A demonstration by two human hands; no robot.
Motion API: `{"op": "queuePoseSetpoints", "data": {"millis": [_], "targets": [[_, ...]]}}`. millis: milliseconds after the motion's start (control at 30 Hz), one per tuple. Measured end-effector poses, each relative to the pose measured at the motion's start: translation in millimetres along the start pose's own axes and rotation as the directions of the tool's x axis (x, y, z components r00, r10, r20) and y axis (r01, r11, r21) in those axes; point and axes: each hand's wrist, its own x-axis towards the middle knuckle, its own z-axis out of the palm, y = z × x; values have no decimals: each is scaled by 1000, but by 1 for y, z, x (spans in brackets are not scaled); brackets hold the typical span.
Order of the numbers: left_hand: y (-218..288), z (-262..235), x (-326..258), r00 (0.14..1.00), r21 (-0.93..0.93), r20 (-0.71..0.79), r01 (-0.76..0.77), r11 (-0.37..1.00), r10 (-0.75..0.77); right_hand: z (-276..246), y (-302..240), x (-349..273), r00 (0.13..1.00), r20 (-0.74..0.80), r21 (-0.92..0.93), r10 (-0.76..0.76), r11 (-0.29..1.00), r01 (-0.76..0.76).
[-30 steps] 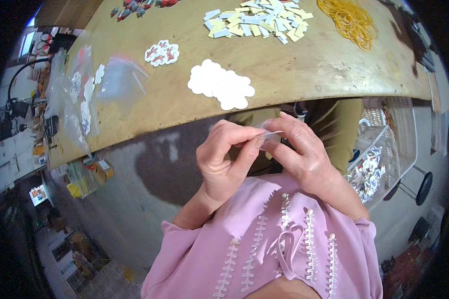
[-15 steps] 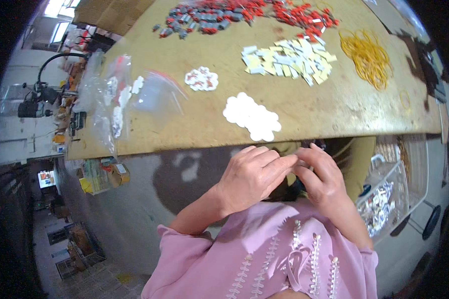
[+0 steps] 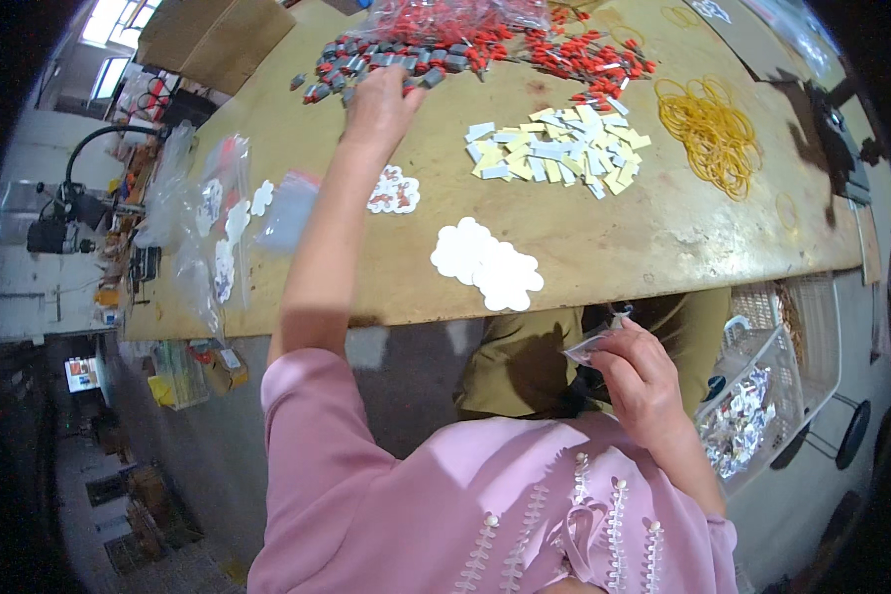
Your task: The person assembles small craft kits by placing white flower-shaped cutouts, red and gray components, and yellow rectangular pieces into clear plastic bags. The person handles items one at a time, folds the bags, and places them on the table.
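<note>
My left hand (image 3: pixel 378 109) is stretched out over the table to a pile of small grey-and-red parts (image 3: pixel 342 64). Thumb and fingers are apart at the near edge of the pile, with a bit of red showing between them; the fingertips are partly hidden. Close to my body, just off the table's front edge, my right hand (image 3: pixel 643 376) pinches a small clear plastic bag (image 3: pixel 586 346). What the bag contains is too small to make out.
White scalloped cards (image 3: pixel 485 262) lie near the front edge, printed ones (image 3: pixel 394 190) further left. Beyond are yellow-and-white slips (image 3: pixel 564 148), yellow rubber bands (image 3: pixel 708 134) and red-tipped parts (image 3: pixel 594 64). Plastic bags (image 3: pixel 292 210) lie left. A basket (image 3: pixel 747 421) of filled packets stands right.
My left hand has left my right hand and reached forward and left to the grey-and-red pile. My right hand stays near my body, its small clear bag now visible.
</note>
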Motion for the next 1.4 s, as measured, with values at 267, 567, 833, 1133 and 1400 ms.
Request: {"op": "queuePoseSetpoints", "data": {"millis": [267,567,833,1133,1400], "targets": [[50,-78,-72,928,-563,319,348,750,-191,-11,3,11,1000,-26,37,1,999,0],[221,-134,-169,915,-762,187,-94,641,358,-5,-4,19,995,-57,31,-77,996,79],[185,-115,-126,962,-676,238,62,735,137,-6,-5,6,1000,-25,53,16,998,-15],[113,-54,-77,953,-530,294,225,817,-71,-3,0,-2,1000,-4,50,9,999,-8],[117,-62,-84,943,-571,321,266,777,-86,-5,3,-4,1000,14,60,25,998,-25]]}}
